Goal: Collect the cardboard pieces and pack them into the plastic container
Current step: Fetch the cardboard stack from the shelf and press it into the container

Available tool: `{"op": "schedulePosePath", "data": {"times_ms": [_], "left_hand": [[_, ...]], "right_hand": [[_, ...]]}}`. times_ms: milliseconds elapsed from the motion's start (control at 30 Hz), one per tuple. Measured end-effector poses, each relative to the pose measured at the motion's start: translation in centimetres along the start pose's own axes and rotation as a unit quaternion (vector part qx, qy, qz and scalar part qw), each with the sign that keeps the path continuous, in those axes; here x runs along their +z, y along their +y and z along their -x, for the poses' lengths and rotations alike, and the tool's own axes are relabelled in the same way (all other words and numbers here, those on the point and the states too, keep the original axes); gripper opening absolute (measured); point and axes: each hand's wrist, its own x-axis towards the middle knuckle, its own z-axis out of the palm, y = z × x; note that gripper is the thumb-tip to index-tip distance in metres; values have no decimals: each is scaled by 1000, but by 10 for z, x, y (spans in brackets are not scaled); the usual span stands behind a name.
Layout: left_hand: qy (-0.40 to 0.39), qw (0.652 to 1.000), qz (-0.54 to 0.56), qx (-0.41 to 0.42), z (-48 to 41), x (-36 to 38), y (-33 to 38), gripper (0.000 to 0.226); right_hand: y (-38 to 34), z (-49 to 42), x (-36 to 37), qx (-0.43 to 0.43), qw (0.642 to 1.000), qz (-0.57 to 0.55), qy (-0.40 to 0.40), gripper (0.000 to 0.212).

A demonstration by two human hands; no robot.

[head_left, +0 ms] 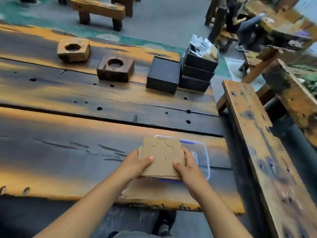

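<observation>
A stack of flat brown cardboard pieces, the top one scored with curved cut lines, is held level over the left part of a clear plastic container with blue clips. My left hand grips the stack's left edge, thumb on top. My right hand grips its right edge, thumb on top as well. The container stands on the wooden table near its front right corner. The stack hides most of the container's inside.
Two wooden blocks with round hollows sit at the table's far side. A black box and stacked black trays holding paper scraps stand at the far right. A wooden bench runs along the right. A person sits far right.
</observation>
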Motion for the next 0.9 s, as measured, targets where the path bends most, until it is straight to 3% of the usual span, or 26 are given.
{"op": "schedulePosePath", "data": {"times_ms": [167,333,433,500,667,900], "left_hand": [[16,996,-82,17,-26,60,16,18],[56,988,-142,-22,-42,96,18,18],[73,985,-154,-39,-53,110,15,53],[77,983,-163,-35,-59,114,12,64],[84,969,-230,-35,-84,118,3,59],[49,955,-287,-50,-101,118,-9,59]], "right_hand": [[29,-29,-54,38,999,-7,-2,67],[48,-59,-80,61,997,-23,-36,57],[56,-73,-93,62,997,-7,-47,62],[59,-79,-96,62,997,0,-47,64],[69,-100,-95,85,995,24,-51,57],[80,-103,-78,117,982,146,-22,39]]}}
